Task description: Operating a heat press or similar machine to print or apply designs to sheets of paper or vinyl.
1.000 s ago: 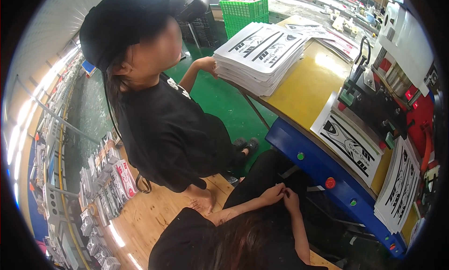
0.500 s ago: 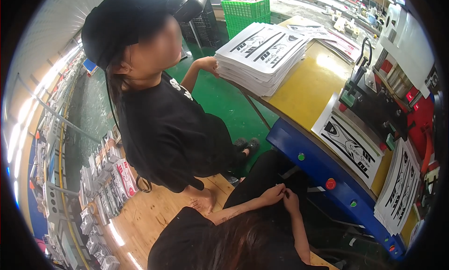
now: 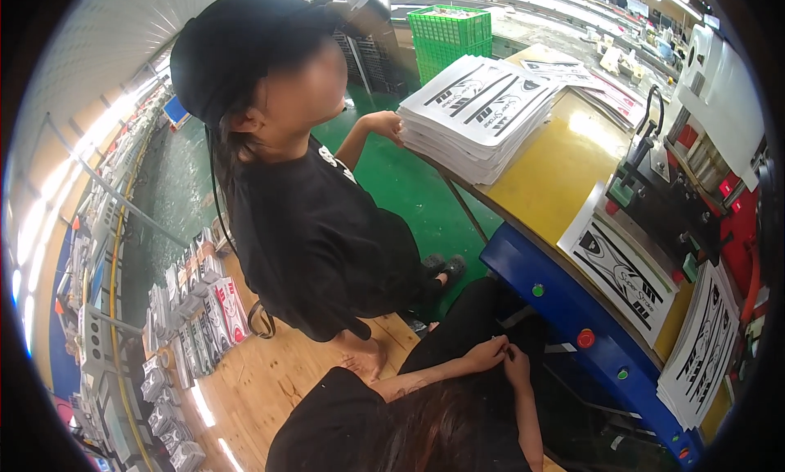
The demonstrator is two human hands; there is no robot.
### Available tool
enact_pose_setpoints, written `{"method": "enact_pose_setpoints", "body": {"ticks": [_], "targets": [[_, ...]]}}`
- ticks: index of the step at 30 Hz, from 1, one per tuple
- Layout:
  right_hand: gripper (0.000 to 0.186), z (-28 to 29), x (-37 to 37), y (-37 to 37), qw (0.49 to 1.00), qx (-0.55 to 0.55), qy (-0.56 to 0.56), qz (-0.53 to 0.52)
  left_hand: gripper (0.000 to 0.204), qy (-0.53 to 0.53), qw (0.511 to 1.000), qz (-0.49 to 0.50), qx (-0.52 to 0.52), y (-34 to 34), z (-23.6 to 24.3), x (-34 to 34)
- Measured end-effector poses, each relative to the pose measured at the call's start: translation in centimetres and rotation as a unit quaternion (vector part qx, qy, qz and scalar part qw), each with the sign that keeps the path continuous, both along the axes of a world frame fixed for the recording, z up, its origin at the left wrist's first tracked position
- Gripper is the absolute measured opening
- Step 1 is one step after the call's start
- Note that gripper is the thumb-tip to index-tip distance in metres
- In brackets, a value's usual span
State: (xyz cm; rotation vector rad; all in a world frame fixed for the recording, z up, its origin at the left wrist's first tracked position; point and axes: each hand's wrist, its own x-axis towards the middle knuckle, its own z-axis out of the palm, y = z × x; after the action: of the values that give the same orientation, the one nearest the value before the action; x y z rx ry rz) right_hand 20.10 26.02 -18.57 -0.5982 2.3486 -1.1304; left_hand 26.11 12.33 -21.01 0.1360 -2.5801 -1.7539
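My left hand (image 3: 488, 353) and my right hand (image 3: 517, 366) meet over my lap, fingers curled in and touching each other. Whether they pinch anything small between them cannot be made out. Ahead to the right, a printed white sheet with black graphics (image 3: 619, 277) lies on the yellow worktop (image 3: 536, 186), partly beneath a press head (image 3: 675, 210). A stack of similar sheets (image 3: 701, 345) leans at the worktop's near right. Farther off, a taller stack (image 3: 478, 112) sits by the table's left edge. Neither hand touches the sheets.
A co-worker in black (image 3: 315, 227) stands at my left, one hand (image 3: 383, 127) at the tall stack. Buttons line the blue front panel (image 3: 564, 308), a red one (image 3: 585, 338) among them. Green crates (image 3: 450, 43) stand behind. Bundled prints (image 3: 196, 317) lie on the wooden floor at left.
The whole view has shifted slightly, so the scene sits a little lower and farther right. My hands stay together over my lap; the sheets and the co-worker's pose look the same.
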Motion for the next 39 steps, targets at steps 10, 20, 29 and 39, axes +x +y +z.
{"method": "enact_pose_setpoints", "body": {"ticks": [10,20,29,39], "targets": [[0.022,-0.4,-0.1,0.2,1.000,-0.015,-0.010,0.003,0.016,0.008,1.000,-0.008,-0.027,0.0,-0.3,0.0],[0.023,-0.2,0.1,0.1,1.000,0.005,0.010,0.000,0.016,0.022,1.000,0.002,-0.014,0.0,0.3,0.1],[0.025,-0.1,-0.1,0.1,1.000,0.016,0.011,-0.003,0.017,-0.012,1.000,-0.001,-0.012,0.0,-0.2,-0.2],[0.026,-1.1,-0.1,0.4,1.000,0.009,-0.005,-0.007,0.019,-0.022,1.000,-0.007,-0.019,0.0,0.0,0.0]]}}
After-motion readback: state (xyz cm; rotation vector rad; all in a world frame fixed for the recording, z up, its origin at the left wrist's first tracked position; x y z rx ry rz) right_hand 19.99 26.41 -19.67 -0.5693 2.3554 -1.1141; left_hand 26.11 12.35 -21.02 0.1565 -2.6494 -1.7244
